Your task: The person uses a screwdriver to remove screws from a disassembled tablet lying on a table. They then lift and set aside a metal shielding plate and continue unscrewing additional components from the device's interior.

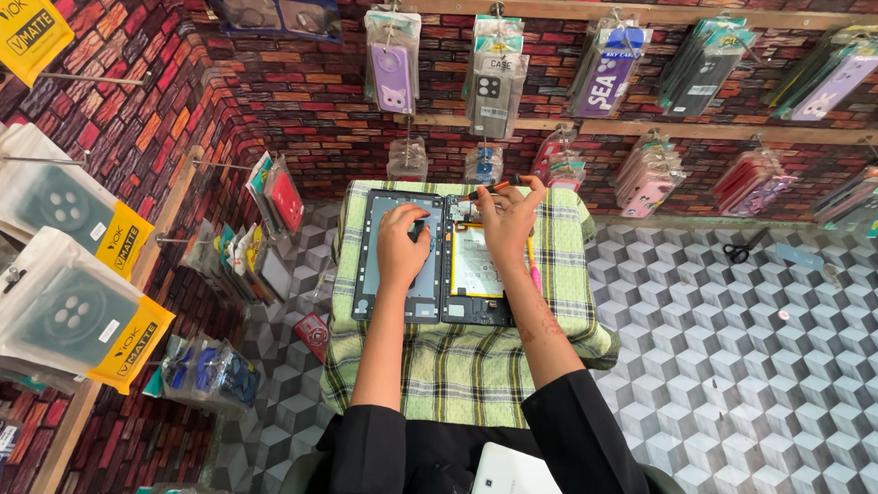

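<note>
**Both hands working on an opened tablet at a small repair table**

You are sitting at a small table draped in a green-and-yellow plaid cloth [473, 369], w/ an opened tablet [478, 269] lying in two halves side by side near its far end. Your left hand [402, 243] is resting palm-down on the left half, the dark back panel [377, 284], fingers curled loosely on its surface & pinching nothing. Your right hand [509, 221] is hovering over the top of the right half, where the pale battery [476, 269] is showing, and is closing around an orange-handled tool [492, 189] (the tip is too small to make out). A pink pen-like tool [535, 274] is lying just beside the tablet's right edge. A white device [519, 487] is sitting on your lap, below the table edge. Phone cases in clear packets [495, 80] are hanging along the brick-pattern wall, approx. in rows, and scissors [739, 249] are lying on the cube-pattern surface to the right.
</note>
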